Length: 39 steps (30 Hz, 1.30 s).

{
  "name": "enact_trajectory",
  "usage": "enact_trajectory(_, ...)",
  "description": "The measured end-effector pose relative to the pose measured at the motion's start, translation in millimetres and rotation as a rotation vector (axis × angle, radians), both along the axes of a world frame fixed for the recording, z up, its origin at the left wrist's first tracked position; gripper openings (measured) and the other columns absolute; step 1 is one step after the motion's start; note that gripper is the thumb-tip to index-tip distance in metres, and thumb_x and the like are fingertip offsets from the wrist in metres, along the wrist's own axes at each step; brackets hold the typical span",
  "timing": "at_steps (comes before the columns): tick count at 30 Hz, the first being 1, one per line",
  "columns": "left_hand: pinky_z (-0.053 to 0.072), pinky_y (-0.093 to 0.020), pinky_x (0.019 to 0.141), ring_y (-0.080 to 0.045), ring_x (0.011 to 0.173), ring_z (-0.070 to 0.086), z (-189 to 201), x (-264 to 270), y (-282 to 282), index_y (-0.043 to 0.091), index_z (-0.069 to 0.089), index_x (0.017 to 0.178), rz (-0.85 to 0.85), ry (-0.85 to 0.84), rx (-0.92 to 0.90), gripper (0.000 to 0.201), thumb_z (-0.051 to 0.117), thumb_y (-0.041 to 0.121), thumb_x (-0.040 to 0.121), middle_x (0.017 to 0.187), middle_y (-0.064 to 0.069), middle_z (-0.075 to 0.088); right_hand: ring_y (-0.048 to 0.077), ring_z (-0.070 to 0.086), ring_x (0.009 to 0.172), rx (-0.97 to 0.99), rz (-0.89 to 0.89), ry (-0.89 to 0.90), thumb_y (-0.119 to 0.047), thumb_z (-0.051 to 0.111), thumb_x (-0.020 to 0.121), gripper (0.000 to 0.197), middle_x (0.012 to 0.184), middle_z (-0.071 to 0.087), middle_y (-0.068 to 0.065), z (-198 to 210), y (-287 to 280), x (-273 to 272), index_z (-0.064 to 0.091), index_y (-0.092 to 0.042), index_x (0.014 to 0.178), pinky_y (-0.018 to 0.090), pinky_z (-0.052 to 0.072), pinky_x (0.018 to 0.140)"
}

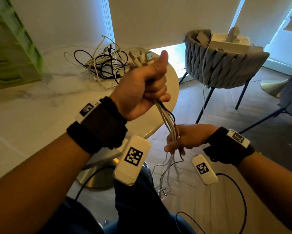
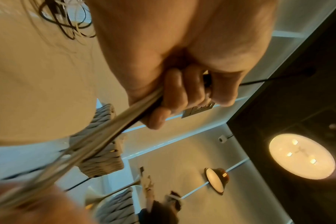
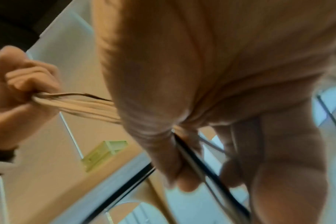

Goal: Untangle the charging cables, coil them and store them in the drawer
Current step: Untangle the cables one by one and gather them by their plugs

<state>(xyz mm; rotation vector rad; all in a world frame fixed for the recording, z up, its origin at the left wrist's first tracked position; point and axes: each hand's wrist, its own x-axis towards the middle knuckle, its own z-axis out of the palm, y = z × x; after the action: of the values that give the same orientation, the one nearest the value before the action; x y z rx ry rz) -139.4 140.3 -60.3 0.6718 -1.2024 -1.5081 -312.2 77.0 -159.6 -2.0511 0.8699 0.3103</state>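
The left hand (image 1: 142, 88) is raised at mid-scene, closed in a fist round a bundle of cables (image 1: 167, 119), thumb pointing up, forearm slanting in from the lower left. The right hand (image 1: 185, 137) sits lower and nearer, to the right, palm down, its fingers (image 1: 171, 146) curled round the same bundle. Both wrists wear dark bands.

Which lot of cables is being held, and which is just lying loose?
The straightened bundle of cables is held: left hand grips its top, right hand holds it lower down. The tangled pile of cables lies untouched on the marble table.
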Motion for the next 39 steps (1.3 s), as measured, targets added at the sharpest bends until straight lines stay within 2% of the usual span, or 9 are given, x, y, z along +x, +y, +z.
enact_trajectory(2,0.027,-0.028,0.053,-0.010,0.039,0.016,-1,1,3,0.023,0.039,0.049,-0.002,-0.052,0.002,0.045,0.044,0.033,0.092,0.041,0.008,0.023,0.016,0.066,0.070,-0.010,-0.145,0.017,-0.034,0.054,0.097,0.032,0.077,0.067,0.007,-12,-12,-10,0.060,-0.009,0.079,0.022,0.052,0.058)
enact_trajectory(8,0.031,-0.029,0.056,-0.012,0.040,0.016,-23,-8,5,0.021,0.035,0.053,0.091,-0.079,0.018,0.041,0.049,0.029,0.091,0.043,0.006,0.021,0.035,0.052,0.075,-0.829,-0.463,-0.212,-0.022,0.046,0.098,0.025,0.078,0.049,0.012,-33,-37,-24,0.046,-0.011,0.076,0.033,0.030,0.062)
enact_trajectory(15,0.035,-0.027,0.054,-0.010,0.040,0.019,-30,-10,-6,0.021,0.035,0.057,0.125,-0.156,0.054,0.038,0.056,0.028,0.088,0.045,0.007,0.022,0.027,0.070,0.079,-0.177,-0.299,-0.066,-0.038,0.059,0.093,0.032,0.081,0.071,0.012,-52,-23,-36,0.063,-0.010,0.080,0.041,0.058,0.081)
enact_trajectory(20,0.035,-0.026,0.052,-0.008,0.042,0.031,-36,-19,-17,0.021,0.041,0.053,0.291,-0.262,-0.040,0.039,0.064,0.009,0.081,0.046,0.010,0.033,0.014,0.070,0.080,-0.182,-0.256,-0.121,-0.050,0.072,0.071,0.048,0.099,0.071,-0.002,-22,-22,-41,0.063,-0.022,0.109,0.030,0.059,0.074)
enact_trajectory(26,0.030,-0.029,0.053,-0.016,0.052,0.034,-48,-21,-24,0.018,0.039,0.055,0.433,-0.350,0.058,0.045,0.050,-0.021,0.074,0.054,0.002,0.035,0.015,0.067,0.092,-0.296,-0.423,-0.784,-0.036,0.030,0.104,0.031,0.107,0.066,0.001,44,-1,-14,0.056,-0.026,0.117,0.031,0.057,0.079)
enact_trajectory(29,0.033,-0.026,0.049,-0.013,0.051,0.041,-47,-23,-21,0.017,0.053,0.058,0.426,-0.391,0.047,0.043,0.048,-0.020,0.078,0.052,0.004,0.046,0.000,0.055,0.112,-0.421,-0.277,-0.819,-0.035,0.026,0.104,0.035,0.124,0.055,-0.008,54,12,10,0.041,-0.031,0.136,0.015,0.047,0.092)
enact_trajectory(34,0.041,-0.039,0.063,-0.028,0.069,0.049,-46,-26,-15,-0.016,0.055,0.085,0.408,-0.446,0.035,0.011,0.045,-0.016,0.081,0.076,-0.035,0.053,0.000,0.050,0.122,-0.522,-0.244,-0.871,-0.033,0.031,0.104,0.037,0.130,0.055,-0.008,61,18,33,0.047,-0.022,0.136,0.016,0.039,0.102)
enact_trajectory(36,0.044,-0.042,0.064,-0.032,0.070,0.051,-38,-21,-14,-0.009,0.056,0.084,0.396,-0.428,0.035,0.010,0.046,-0.012,0.082,0.077,-0.031,0.055,0.002,0.054,0.119,-0.517,-0.235,-0.875,-0.033,0.029,0.104,0.036,0.126,0.060,-0.007,69,19,38,0.053,-0.023,0.129,0.021,0.041,0.103)
enact_trajectory(39,0.039,-0.027,0.050,-0.020,0.053,0.041,-28,-10,-12,0.007,0.050,0.066,0.362,-0.412,0.043,0.031,0.042,-0.016,0.084,0.056,-0.013,0.044,-0.003,0.053,0.117,-0.513,-0.209,-0.894,-0.034,0.027,0.104,0.035,0.123,0.058,-0.013,77,23,46,0.051,-0.029,0.128,0.017,0.042,0.100)
